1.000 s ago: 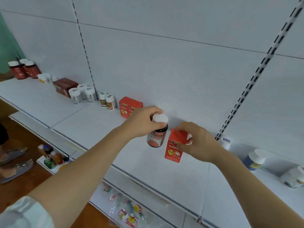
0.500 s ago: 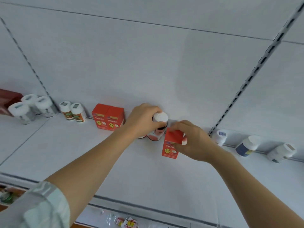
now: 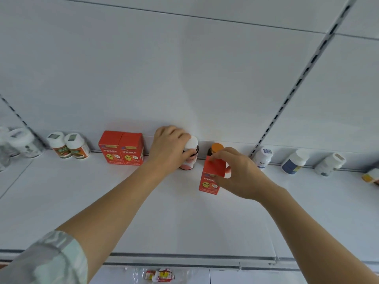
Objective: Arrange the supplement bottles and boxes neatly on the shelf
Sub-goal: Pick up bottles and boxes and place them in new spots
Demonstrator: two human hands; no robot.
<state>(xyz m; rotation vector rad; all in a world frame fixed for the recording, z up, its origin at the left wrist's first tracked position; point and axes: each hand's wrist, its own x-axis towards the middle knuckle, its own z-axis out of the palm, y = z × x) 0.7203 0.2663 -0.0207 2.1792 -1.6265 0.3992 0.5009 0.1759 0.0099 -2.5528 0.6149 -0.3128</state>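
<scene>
Nearest, the right hand (image 3: 242,175) pinches a red box (image 3: 211,177) by its top, seemingly just above the shelf (image 3: 143,212). Farther back, the left hand (image 3: 170,148) grips a white-capped bottle (image 3: 189,155) standing at the back wall. Placing is underway; next, the box likely belongs beside the two red boxes (image 3: 122,148).

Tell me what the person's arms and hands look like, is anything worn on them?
Both hands, the left hand and the right hand, are bare: no gloves, rings or watch show. The left arm has a short sleeve in a pale green and grey mottled pattern near the elbow. The right forearm is uncovered as far as visible.
</scene>
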